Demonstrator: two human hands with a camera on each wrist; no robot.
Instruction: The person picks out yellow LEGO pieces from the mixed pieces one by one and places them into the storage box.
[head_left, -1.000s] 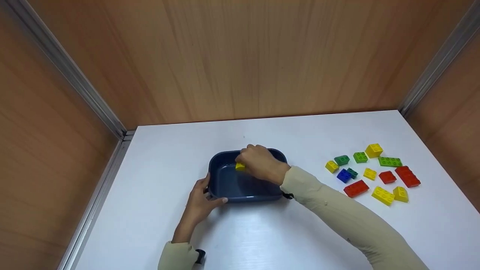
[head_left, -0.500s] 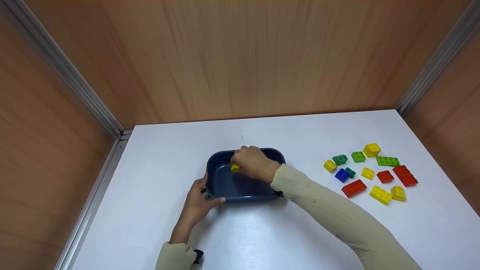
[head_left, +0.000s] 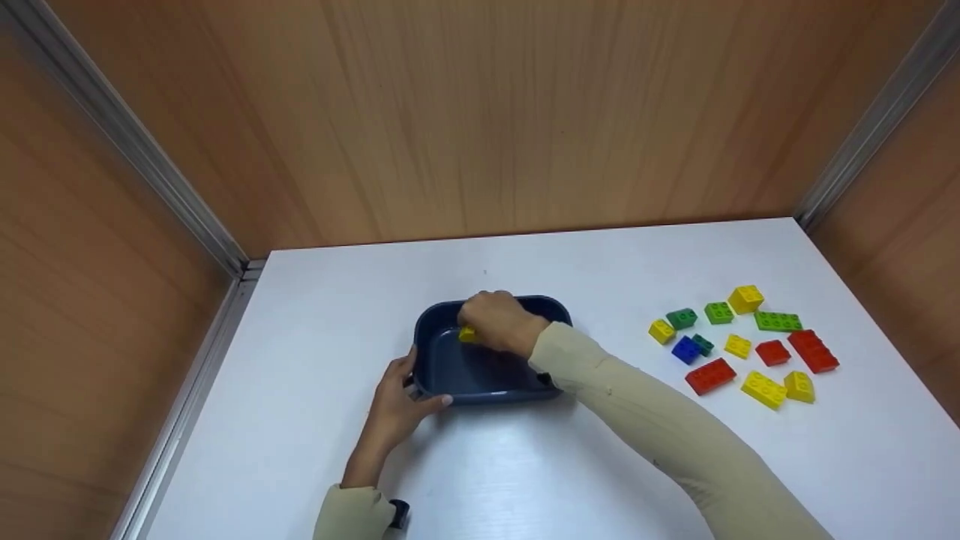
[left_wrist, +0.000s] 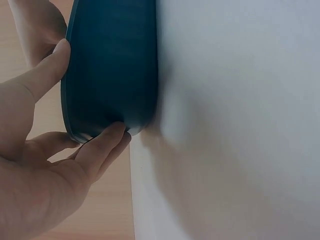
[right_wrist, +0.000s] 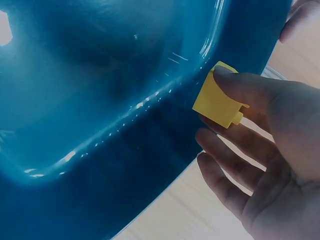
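Note:
A dark blue rectangular tub (head_left: 487, 397) stands on the white table. My left hand (head_left: 397, 405) grips its near left corner, with the thumb along the near side and the fingers round the left end; the left wrist view shows these fingertips on the tub's wall (left_wrist: 115, 65). Over the inside of the tub, my right hand (head_left: 499, 322) pinches a small yellow toy brick (right_wrist: 217, 100) between thumb and fingers. In the right wrist view, the brick is tilted near the tub's inner wall and a stud shows on one side. Whether it touches the wall, I cannot tell.
To the right lie several loose toy bricks, among them a long red brick (head_left: 814, 351), a flat light green brick (head_left: 778, 322), a blue brick (head_left: 685, 350) and a yellow brick (head_left: 764, 390). A wood panel (head_left: 480, 120) rises behind the table.
My right hand has moved a little to the left inside the tub, with the yellow brick still pinched. The left hand keeps its grip on the corner.

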